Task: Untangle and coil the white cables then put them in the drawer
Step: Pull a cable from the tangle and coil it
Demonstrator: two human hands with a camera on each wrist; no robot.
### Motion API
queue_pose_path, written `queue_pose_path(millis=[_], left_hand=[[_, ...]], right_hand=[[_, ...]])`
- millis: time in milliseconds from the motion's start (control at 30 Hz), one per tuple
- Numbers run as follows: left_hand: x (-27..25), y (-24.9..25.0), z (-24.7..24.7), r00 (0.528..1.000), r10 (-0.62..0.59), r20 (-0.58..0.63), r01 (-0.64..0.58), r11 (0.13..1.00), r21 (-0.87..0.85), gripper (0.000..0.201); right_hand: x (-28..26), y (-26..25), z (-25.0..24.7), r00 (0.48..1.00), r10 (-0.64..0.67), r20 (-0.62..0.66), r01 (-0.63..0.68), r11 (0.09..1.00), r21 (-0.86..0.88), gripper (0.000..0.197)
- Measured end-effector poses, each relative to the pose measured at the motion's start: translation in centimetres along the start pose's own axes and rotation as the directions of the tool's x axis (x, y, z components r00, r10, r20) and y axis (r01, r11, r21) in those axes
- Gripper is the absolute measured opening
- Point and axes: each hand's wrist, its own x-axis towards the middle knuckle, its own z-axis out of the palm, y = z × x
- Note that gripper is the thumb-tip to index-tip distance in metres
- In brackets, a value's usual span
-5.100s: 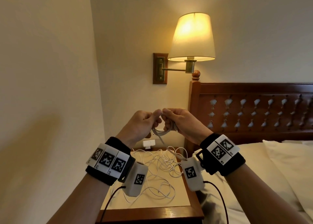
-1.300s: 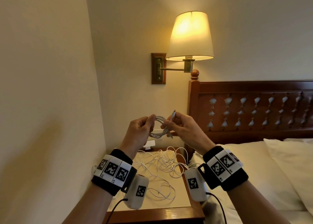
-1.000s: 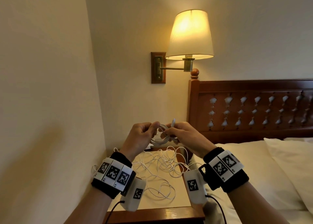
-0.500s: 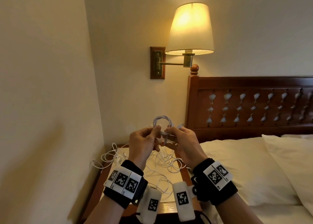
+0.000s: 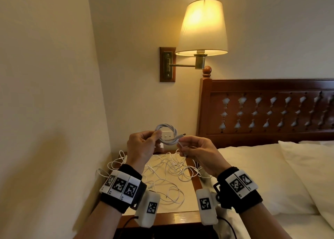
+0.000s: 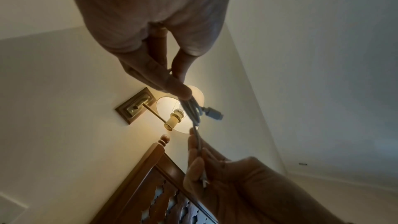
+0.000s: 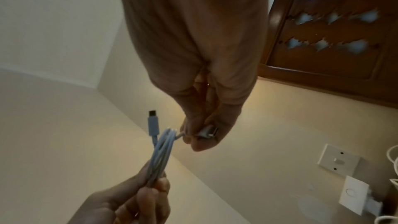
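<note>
On the far left, loops of the tangled cables [image 5: 162, 173] spill over the edge of the nightstand [image 5: 173, 219] and run across its top below my wrists. That heap is what is left, as I judge it: none of it is coiled, and no drawer shows in any view, so nothing looks stored yet.

My left hand [image 5: 140, 146] is raised above the nightstand, thumb and fingers pinching the left side of the coiled cable [image 5: 167, 133], a small ring of several turns standing upright between my hands. One connector [image 5: 181, 135] pokes free from the ring toward the right (in the right wrist view it points up beside the bundle). This first cable seems nearly finished; only its tail end needs securing.

My right hand [image 5: 198, 154] is just beside the ring, its fingers closed on the cable's loose end [image 5: 180, 145], which leads straight from the coil into my grip. The right wrist view shows a second plug pinched at my fingertips. Both hands are therefore holding the same cable, close together, well above the heap.

Further right are the headboard [image 5: 267, 110] and the bed [image 5: 262, 175].
</note>
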Motion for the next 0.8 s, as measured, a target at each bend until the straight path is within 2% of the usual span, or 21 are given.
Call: queue_pose_path(millis=[133, 233, 267, 333, 400, 467, 533, 633, 700, 800], left_hand=[[0.1, -0.4, -0.1, 0.999, 0.043, -0.026, -0.042, 0.999, 0.027, 0.014], [-0.1, -0.8, 0.1, 0.998, 0.063, 0.029, -0.065, 0.995, 0.070, 0.013], [-0.2, -0.9, 0.1, 0.996, 0.065, 0.059, -0.069, 0.994, 0.080, 0.012], [-0.4, -1.0, 0.0, 0.993, 0.071, 0.098, -0.080, 0.993, 0.092, 0.013], [-0.7, -1.1, 0.1, 0.991, 0.069, 0.114, -0.079, 0.993, 0.085, 0.015], [-1.2, -1.4, 0.2, 0.990, 0.055, 0.133, -0.064, 0.996, 0.064, 0.016], [-1.7, -1.9, 0.3, 0.988, 0.019, 0.151, -0.024, 0.999, 0.033, 0.020], [-2.8, -3.4, 0.8, 0.983, -0.095, 0.158, 0.104, 0.994, -0.047, 0.025], [-3.7, -4.9, 1.3, 0.973, -0.157, 0.170, 0.168, 0.985, -0.049, 0.024], [-4.6, -7.8, 2.4, 0.952, -0.244, 0.187, 0.252, 0.968, -0.020, 0.022]], right_hand=[[0.0, -0.2, -0.3, 0.999, 0.048, -0.014, -0.049, 0.998, -0.050, 0.028], [0.1, -0.3, 0.4, 0.996, 0.084, 0.002, -0.084, 0.993, -0.083, 0.029], [0.2, -0.3, 0.6, 0.996, 0.090, -0.006, -0.090, 0.993, -0.074, 0.028], [0.2, -0.1, 0.8, 0.995, 0.099, -0.016, -0.098, 0.994, 0.055, 0.031], [0.2, 0.3, 1.0, 0.997, 0.070, -0.014, -0.067, 0.988, 0.136, 0.046], [0.0, 0.9, 1.4, 0.998, -0.037, -0.057, 0.035, 0.999, -0.033, 0.047], [-0.4, 1.6, 1.9, 0.978, -0.144, -0.150, 0.120, 0.980, -0.158, 0.033], [-1.0, 3.1, 1.6, 0.947, -0.218, -0.235, 0.175, 0.966, -0.190, 0.023], [-1.5, 4.5, 1.2, 0.948, -0.194, -0.251, 0.144, 0.968, -0.204, 0.025], [-2.6, 6.7, 0.4, 0.959, -0.081, -0.273, 0.041, 0.988, -0.146, 0.025]])
